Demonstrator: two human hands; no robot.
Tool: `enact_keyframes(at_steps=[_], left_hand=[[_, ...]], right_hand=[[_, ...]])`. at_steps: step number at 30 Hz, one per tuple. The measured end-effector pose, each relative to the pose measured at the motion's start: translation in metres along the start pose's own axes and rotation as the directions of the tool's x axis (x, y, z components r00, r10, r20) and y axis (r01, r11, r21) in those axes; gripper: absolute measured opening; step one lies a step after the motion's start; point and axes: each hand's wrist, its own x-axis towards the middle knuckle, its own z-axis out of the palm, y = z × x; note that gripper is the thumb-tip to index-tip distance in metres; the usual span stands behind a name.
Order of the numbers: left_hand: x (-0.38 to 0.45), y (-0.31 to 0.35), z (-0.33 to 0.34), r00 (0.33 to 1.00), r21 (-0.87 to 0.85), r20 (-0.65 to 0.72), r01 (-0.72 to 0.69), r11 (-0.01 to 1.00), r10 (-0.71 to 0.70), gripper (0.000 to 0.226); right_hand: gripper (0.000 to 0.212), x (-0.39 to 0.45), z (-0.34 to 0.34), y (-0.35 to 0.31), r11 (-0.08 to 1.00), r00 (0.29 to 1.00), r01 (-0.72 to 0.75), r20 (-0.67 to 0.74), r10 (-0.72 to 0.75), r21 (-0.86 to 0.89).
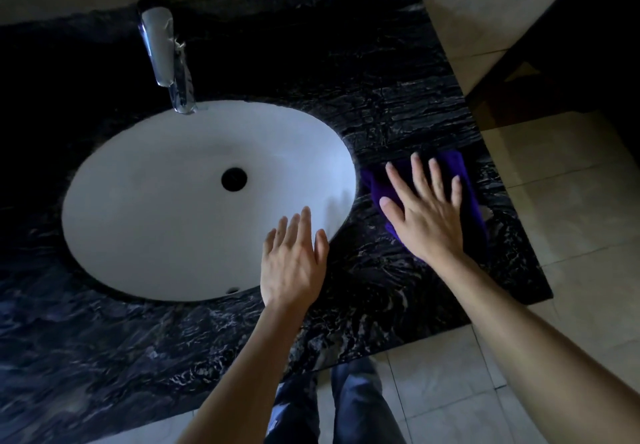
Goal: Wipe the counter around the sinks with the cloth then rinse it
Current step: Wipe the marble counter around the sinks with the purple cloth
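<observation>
Desk (398,125): dark veined stone slab, running round the sink and ending at a right-hand edge above the tiled floor (571,201). No clear wet streaks or dirt show in this dim light, so how much has been wiped cannot be told.

Sink (145,201): white oval basin set into the desk, drain open, bowl apparently dry. Only one sink is in view.

Tap (162,48): chrome spout over the back rim, no water running. Rinsing judged not begun.

Cloth (464,180): purple, lying flat on the desk just right of the sink, near the desk's right end.

Right hand (426,215): fingers spread, palm pressed flat on the cloth, pinning it to the stone; judged mid-wipe on the right-hand strip.

Left hand (294,263): fingers straight and close together, holding nothing, over the sink's near rim.

Remaining, as judged: the rest of the surround, any other sink, then the rinse.
</observation>
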Motion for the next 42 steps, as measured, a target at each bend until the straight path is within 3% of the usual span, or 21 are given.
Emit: enact_keyframes(at_steps=[3, 9, 12, 18, 22, 25, 28, 31, 33, 35, 37, 42], left_hand=[[0.001, 0.0, 0.002, 1.0, -0.005, -0.006, -0.016, 1.0, 0.016, 0.064], [0.001, -0.003, 0.003, 0.999, -0.022, -0.014, -0.047, 0.999, 0.047, 0.063], [-0.001, -0.003, 0.002, 0.998, -0.033, -0.03, -0.052, 0.998, 0.051, 0.063], [-0.002, 0.0, 0.001, 0.997, -0.063, -0.068, -0.046, 0.997, 0.042, 0.058], [-0.003, 0.0, 0.0, 0.991, -0.099, -0.128, -0.061, 0.993, 0.048, 0.053], [-0.017, -0.016, 0.0, 0.966, 0.022, -0.249, -0.07, 0.997, 0.074, 0.041], [-0.049, -0.052, -0.004, 0.963, 0.157, -0.257, -0.046, 0.987, 0.086, 0.033], [-0.075, -0.1, -0.013, 0.97, 0.219, -0.237, -0.009, 0.976, 0.062, 0.039], [-0.082, -0.128, -0.022, 0.97, 0.256, -0.237, 0.009, 0.967, 0.054, 0.043], [-0.084, -0.153, -0.033, 0.968, 0.277, -0.242, 0.006, 0.961, 0.063, 0.044], [-0.085, -0.182, -0.046, 0.964, 0.278, -0.247, -0.026, 0.96, 0.098, 0.042], [-0.092, -0.235, -0.065, 0.95, 0.311, -0.2, -0.171, 0.935, 0.24, 0.045]], right_hand=[[0.067, -0.045, 0.004, -0.021, 1.0, 1.0, 0.01, -0.03, -0.01, 0.002], [0.067, -0.153, 0.019, -0.06, 0.982, 0.981, 0.189, 0.034, -0.189, -0.018], [0.062, -0.118, 0.013, -0.04, 0.976, 0.976, 0.218, 0.013, -0.218, 0.008], [0.066, 0.005, 0.0, 0.0, 1.0, 1.0, 0.001, -0.019, 0.0, 0.015], [0.069, -0.009, 0.0, -0.018, 0.999, 0.999, -0.014, -0.049, 0.016, 0.039], [0.068, -0.076, 0.01, -0.051, 0.991, 0.991, 0.121, -0.072, -0.117, 0.062], [0.069, -0.145, 0.018, -0.076, 0.927, 0.929, 0.371, -0.024, -0.37, 0.052], [0.066, -0.129, 0.015, -0.055, 0.864, 0.864, 0.503, 0.022, -0.503, 0.025], [0.064, -0.091, 0.012, -0.042, 0.923, 0.923, 0.384, 0.006, -0.384, -0.015], [0.065, -0.063, 0.008, -0.039, 0.988, 0.988, 0.153, -0.009, -0.153, -0.018], [0.067, -0.057, 0.008, -0.051, 0.999, 1.0, 0.013, -0.018, -0.013, -0.039], [0.07, -0.129, 0.02, -0.143, 0.999, 0.998, -0.034, -0.052, 0.033, -0.016]])
